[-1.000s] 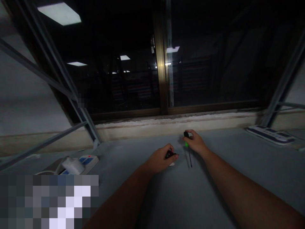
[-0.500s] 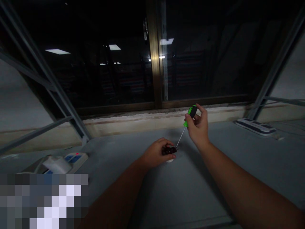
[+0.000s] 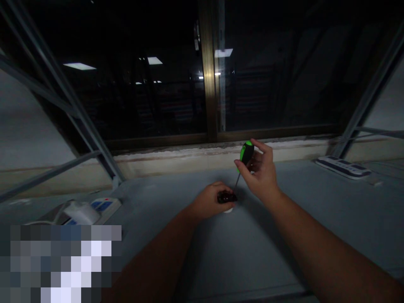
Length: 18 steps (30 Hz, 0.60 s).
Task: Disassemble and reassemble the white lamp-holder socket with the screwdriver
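My left hand (image 3: 210,201) is closed around a small dark, shiny object (image 3: 226,197) on the grey tabletop; its exact kind I cannot make out. A bit of something white (image 3: 228,210) shows beneath it. My right hand (image 3: 261,168) grips a screwdriver (image 3: 247,152) by its green and black handle, with thumb and fingers wrapped around it. The thin metal shaft slants down to the left, and its tip is at the right end of the dark object. Whether the tip sits in a screw is too small to see.
On the left lies a power strip (image 3: 109,208) with a white plug or adapter (image 3: 81,212) in it. Another power strip (image 3: 343,167) is at the back right. Metal frame posts (image 3: 91,134) rise at both sides. A dark window with a brass-coloured frame (image 3: 208,84) stands behind the table.
The screwdriver handle has tipped left and stands more upright, and my right fingers have shifted around it. My left hand keeps its grip on the dark object. The view has shifted slightly.
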Available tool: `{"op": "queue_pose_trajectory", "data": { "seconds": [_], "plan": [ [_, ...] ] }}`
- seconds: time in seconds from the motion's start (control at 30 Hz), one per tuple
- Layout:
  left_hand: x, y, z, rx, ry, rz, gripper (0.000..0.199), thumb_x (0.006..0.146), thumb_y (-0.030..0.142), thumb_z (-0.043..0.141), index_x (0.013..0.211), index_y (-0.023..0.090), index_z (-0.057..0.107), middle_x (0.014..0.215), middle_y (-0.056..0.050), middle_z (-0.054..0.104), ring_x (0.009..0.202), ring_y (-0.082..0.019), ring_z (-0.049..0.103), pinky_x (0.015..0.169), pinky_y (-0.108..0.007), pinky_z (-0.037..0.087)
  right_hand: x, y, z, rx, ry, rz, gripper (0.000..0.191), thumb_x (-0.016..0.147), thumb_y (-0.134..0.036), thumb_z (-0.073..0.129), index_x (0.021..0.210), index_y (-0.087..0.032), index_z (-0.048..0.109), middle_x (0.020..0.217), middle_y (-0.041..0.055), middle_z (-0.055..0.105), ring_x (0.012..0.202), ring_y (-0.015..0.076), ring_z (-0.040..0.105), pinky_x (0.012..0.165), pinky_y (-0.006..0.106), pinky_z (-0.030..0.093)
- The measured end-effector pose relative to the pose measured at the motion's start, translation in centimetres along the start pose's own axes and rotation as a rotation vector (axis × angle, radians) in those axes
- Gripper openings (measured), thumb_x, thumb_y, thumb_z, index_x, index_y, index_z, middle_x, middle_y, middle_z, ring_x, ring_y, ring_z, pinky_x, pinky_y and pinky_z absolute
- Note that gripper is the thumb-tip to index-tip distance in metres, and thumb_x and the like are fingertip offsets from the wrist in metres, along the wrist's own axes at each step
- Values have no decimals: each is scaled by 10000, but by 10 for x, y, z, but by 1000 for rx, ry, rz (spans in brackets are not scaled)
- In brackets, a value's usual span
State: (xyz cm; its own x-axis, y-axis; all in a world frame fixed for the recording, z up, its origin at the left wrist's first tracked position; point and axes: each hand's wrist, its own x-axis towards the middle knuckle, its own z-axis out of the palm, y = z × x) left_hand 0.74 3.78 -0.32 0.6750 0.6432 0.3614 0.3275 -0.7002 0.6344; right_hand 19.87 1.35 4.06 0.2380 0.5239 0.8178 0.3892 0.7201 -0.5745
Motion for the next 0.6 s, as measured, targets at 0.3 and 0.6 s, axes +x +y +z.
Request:
{"op": "queue_pose_trajectory", "data": {
  "seconds": [0.3, 0.6],
  "plan": [
    [0, 1, -2, -2, 0, 90, 277, 807, 279, 780, 1065, 188, 738, 1041, -79, 685, 996, -220, 652, 896, -336, 515, -3, -2, 1, -13, 38, -29, 631, 827, -375, 760, 1356, -315, 422, 878, 10, 625, 582, 155, 585, 468, 297, 475],
    [0, 0, -3, -57, -28, 56, 303, 803, 289, 788, 1084, 190, 737, 1059, -80, 673, 1033, -229, 650, 921, -348, 517, -1, -8, -2, -62, 108, -17, 608, 806, -336, 773, 1289, -310, 403, 769, -31, 576, 547, 145, 550, 460, 277, 421]
  ]
}}
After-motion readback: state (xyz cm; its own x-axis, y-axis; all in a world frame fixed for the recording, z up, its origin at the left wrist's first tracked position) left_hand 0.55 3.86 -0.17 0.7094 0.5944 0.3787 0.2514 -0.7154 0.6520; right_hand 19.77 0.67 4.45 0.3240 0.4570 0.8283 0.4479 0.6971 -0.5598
